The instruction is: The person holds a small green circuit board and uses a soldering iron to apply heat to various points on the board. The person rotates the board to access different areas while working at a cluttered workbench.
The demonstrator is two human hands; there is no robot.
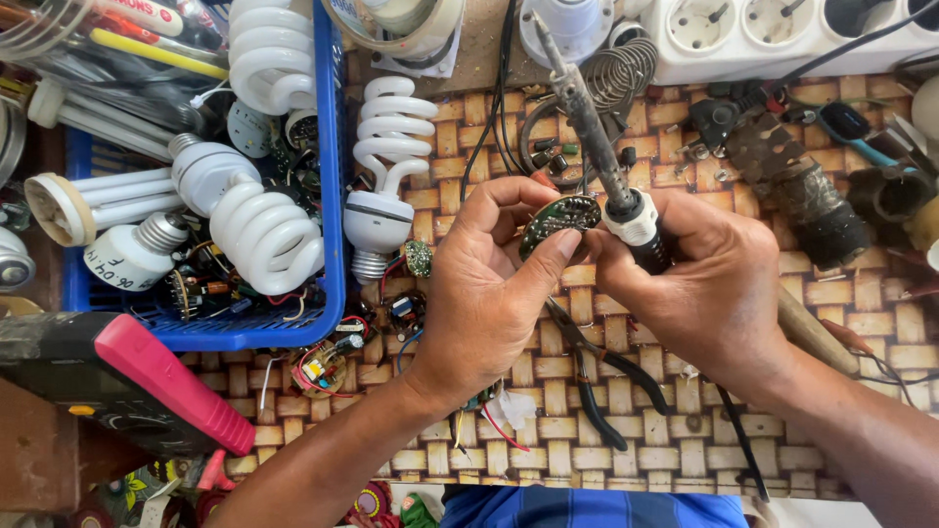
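At frame centre we see the left hand (489, 293) pinching a small round green circuit board (559, 219) between thumb and fingertips, its lower edge hidden by the thumb. The right hand (709, 288) is wrapped around a soldering iron (599, 147), whose tip points toward the upper middle; its handle is mostly covered. Black-handled pliers (597, 376) lie on the woven mat (861, 323) below, partly hidden by both hands. At left, a blue basket (333, 244) holds spiral lamps, probably spent ones.

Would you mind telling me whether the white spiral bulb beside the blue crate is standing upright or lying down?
Lying down: the white spiral bulb rests lengthwise on the woven mat, screw base toward the person.
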